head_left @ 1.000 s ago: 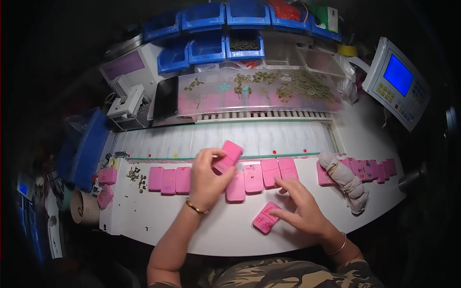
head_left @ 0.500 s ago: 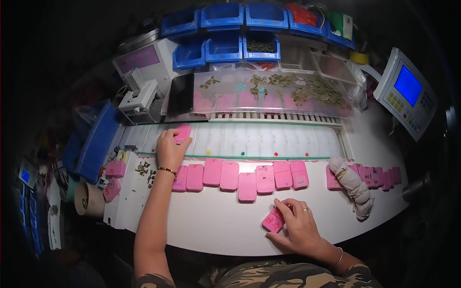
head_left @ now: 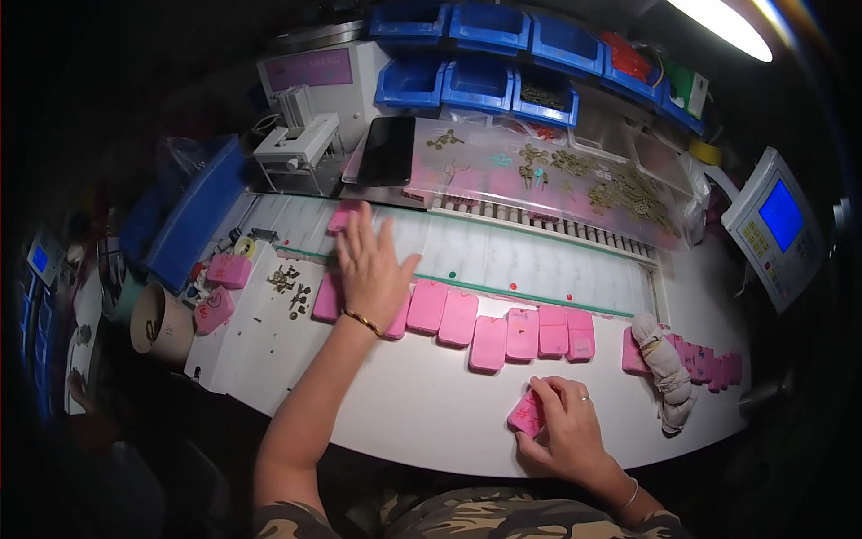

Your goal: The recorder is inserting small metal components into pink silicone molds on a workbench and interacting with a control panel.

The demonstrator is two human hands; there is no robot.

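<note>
My left hand [head_left: 373,274] is open, fingers spread, above the pale sectioned strip [head_left: 449,242] at the back of the table. Beside its fingertips lies a pink rubber mould [head_left: 341,218], partly hidden by the hand. Near the table's front edge my right hand [head_left: 570,427] grips another pink rubber mould [head_left: 525,414] with red marks, between thumb and fingers. A row of several pink moulds [head_left: 458,318] lies between the hands and the strip; my left hand and wrist cover part of it.
Small dark pieces [head_left: 283,280] lie at left, near a brown cup [head_left: 154,322]. At right, a rolled whitish cloth [head_left: 663,368] lies by more pink moulds [head_left: 700,361]. Behind are a clear tray [head_left: 485,184] of greenish pieces, a black tablet [head_left: 386,151], blue bins [head_left: 489,27] and a keypad display [head_left: 781,216].
My left hand has let go of the pink mould on the strip and spread its fingers. The right hand still holds its mould. The whole view has shifted and tilted.
</note>
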